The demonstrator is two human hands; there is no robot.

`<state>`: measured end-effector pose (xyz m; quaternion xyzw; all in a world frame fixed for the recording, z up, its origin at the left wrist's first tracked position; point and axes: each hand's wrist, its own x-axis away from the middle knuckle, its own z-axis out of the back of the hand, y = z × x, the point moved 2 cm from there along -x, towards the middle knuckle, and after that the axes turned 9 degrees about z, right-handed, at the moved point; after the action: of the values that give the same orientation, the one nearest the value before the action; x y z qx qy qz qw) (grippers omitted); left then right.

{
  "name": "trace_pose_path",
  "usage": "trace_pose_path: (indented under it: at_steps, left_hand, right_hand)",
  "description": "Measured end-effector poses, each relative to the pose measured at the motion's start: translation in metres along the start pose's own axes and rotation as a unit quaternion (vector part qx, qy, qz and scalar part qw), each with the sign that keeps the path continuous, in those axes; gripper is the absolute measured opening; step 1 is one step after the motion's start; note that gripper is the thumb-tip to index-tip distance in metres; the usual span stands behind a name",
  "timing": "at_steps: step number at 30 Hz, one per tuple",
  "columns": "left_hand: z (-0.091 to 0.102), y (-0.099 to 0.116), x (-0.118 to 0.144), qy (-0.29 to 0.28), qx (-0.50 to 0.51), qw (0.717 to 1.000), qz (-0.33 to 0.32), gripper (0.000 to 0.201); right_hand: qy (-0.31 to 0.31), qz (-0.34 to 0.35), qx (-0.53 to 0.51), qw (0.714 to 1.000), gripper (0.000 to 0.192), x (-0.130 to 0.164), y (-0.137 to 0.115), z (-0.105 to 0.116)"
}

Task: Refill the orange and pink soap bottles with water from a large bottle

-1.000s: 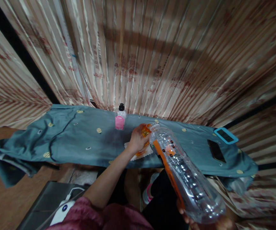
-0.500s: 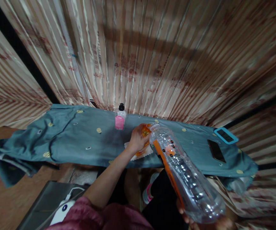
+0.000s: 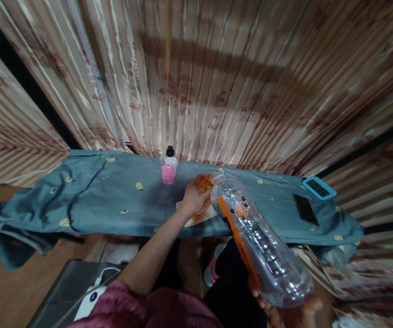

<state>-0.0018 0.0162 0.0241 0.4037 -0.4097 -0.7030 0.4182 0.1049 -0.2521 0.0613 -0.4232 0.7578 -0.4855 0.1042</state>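
My left hand [image 3: 192,196] is closed around a see-through orange container [image 3: 206,183], which looks like a small bottle and stands on a white scalloped-edge mat [image 3: 211,212]. Its lower part is partly hidden by my fingers. A large clear plastic bottle [image 3: 267,246] with an orange label lies tilted in the air, its neck right against the top of the orange container. My right hand [image 3: 278,313] grips this bottle from below at its base. Whether liquid passes between the two cannot be made out.
A pink-labelled bottle with a black cap [image 3: 169,169] stands near the back of the green cloth-covered table [image 3: 107,205]. To the right lie a dark phone [image 3: 306,209] and a blue-framed device [image 3: 319,188]. A white device with a cable [image 3: 89,303] rests at lower left.
The base of the large bottle and my right hand have moved slightly up and left. The whole view has shifted a little. Both hands keep their hold.
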Motion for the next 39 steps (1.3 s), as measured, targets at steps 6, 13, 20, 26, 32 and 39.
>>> trace_pose_path:
  at_steps: [6, 13, 20, 26, 32, 39]
  left_hand:
    - [0.001, 0.003, -0.002, -0.007, 0.007, 1.0, 0.006, 0.03]
    - [0.002, 0.004, -0.003, -0.022, 0.027, 0.999, 0.012, 0.033]
    - [0.0, 0.001, -0.004, -0.005, 0.027, 1.0, 0.003, 0.033]
    - [-0.002, -0.003, -0.005, -0.006, 0.038, 0.999, -0.008, 0.035]
    - [-0.004, -0.005, -0.006, -0.003, 0.031, 1.0, -0.003, 0.037]
    - [-0.002, -0.002, -0.006, 0.002, 0.022, 1.0, -0.019, 0.04]
  right_hand:
    - [0.013, 0.004, 0.008, 1.0, 0.075, 0.001, 0.002, 0.0]
    - [-0.037, 0.016, -0.033, 0.999, 0.067, -0.002, 0.004, 0.0]
    - [-0.114, 0.015, -0.062, 0.991, 0.069, -0.03, 0.023, 0.043]
    - [-0.132, 0.013, -0.066, 0.989, 0.072, -0.034, 0.028, 0.053]
    - [-0.192, 0.006, -0.068, 0.979, 0.064, -0.032, 0.023, 0.039]
    - [-0.065, 0.025, -0.044, 0.997, 0.069, -0.015, 0.015, 0.012]
